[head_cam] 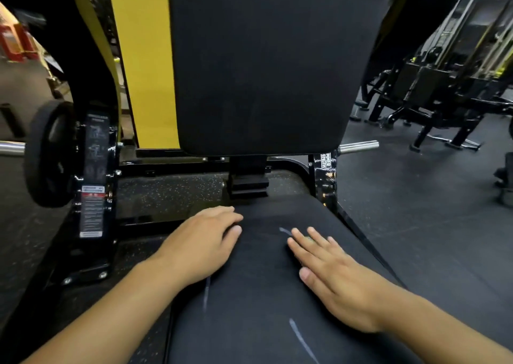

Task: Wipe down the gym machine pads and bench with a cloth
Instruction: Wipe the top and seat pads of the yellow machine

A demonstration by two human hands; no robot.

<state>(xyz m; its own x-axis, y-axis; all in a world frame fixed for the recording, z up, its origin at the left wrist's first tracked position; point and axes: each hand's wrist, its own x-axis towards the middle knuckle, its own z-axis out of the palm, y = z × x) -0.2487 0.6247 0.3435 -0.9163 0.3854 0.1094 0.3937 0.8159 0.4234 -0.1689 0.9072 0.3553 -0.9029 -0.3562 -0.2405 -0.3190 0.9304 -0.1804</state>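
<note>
Seat pad (263, 294), black, fills lower centre, just below the upright back pad (261, 63). Left hand (202, 244) rests on the seat pad's left front corner, fingers loosely curved over the edge, holding nothing. Right hand (333, 274) lies flat on the seat pad, fingers straight and spread. Weight plate (50, 155) sits left of the back pad.

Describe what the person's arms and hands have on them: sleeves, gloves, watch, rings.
Both forearms are bare up to the frame's edge, with no sleeve showing. The left hand and right hand wear no gloves; no watch, band or ring shows on either.
</note>
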